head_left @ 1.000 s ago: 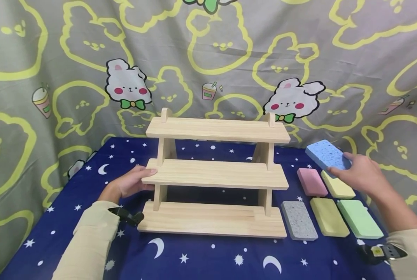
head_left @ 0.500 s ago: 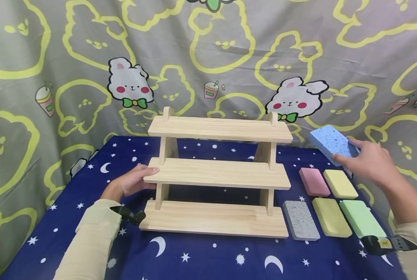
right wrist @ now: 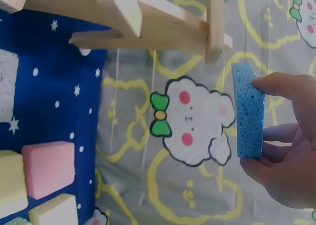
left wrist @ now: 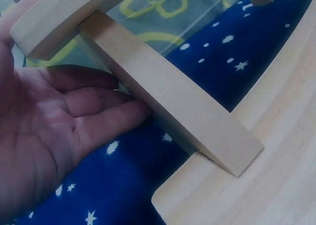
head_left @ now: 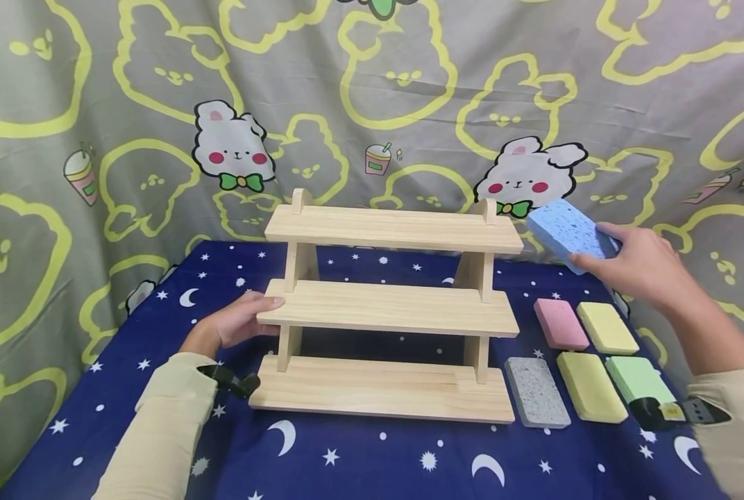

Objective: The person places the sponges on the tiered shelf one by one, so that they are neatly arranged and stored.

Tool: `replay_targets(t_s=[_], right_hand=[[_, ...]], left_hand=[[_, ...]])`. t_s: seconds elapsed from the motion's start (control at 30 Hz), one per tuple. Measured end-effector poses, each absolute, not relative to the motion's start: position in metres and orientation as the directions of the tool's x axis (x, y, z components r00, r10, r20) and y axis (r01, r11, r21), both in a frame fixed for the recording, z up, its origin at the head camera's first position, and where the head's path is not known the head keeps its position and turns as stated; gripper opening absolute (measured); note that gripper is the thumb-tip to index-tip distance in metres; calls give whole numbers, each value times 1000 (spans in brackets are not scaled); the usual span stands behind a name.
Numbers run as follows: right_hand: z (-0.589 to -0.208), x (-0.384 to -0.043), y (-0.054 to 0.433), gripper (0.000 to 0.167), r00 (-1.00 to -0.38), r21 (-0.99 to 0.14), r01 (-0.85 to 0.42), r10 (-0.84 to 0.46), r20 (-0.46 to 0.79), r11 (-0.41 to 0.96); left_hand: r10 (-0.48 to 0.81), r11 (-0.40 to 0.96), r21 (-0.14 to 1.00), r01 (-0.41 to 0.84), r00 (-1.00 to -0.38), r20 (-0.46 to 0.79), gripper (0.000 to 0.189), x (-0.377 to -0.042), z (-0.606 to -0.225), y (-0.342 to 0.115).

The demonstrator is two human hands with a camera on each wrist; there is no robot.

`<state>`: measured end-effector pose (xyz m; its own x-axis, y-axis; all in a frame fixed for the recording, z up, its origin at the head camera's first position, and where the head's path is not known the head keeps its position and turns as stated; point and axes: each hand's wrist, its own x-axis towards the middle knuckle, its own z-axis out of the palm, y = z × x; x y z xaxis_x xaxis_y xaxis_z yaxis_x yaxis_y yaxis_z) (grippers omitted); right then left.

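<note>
A blue speckled sponge is held in the air by my right hand, to the right of the rack's top shelf. In the right wrist view the sponge shows edge-on, gripped between thumb and fingers. My left hand holds the left end of the middle shelf of a three-tier wooden display rack. Its thumb lies on top of the board and its fingers pass underneath. In the left wrist view those fingers reach beside the slanted wooden support.
Right of the rack, on a dark blue star-and-moon cloth, lie a grey sponge, a pink one, a pale yellow one, an olive-yellow one and a green one. A patterned curtain hangs behind.
My right hand has lifted the blue sponge higher above the other sponges, and lately shifted it left toward the rack's top shelf. My left hand keeps its hold on the middle shelf.
</note>
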<state>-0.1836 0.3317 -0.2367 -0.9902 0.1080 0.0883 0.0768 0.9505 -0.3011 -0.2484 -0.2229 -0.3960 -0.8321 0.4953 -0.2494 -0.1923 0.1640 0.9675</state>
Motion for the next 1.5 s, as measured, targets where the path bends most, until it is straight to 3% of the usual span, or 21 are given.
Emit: replay_targets(t_s=[0.63,1.5], right_hand=[[-230,-211,273,81,-991,-320,-117,-89,99,940],[-235,-237,235,74,-974,-376,-222,-221,46,900]], left_hand=[[527,146,972,-185,-817,-234,63,-250,-397,-224],[506,149,969,-199,-826,-247,61,-249,-397,-223]])
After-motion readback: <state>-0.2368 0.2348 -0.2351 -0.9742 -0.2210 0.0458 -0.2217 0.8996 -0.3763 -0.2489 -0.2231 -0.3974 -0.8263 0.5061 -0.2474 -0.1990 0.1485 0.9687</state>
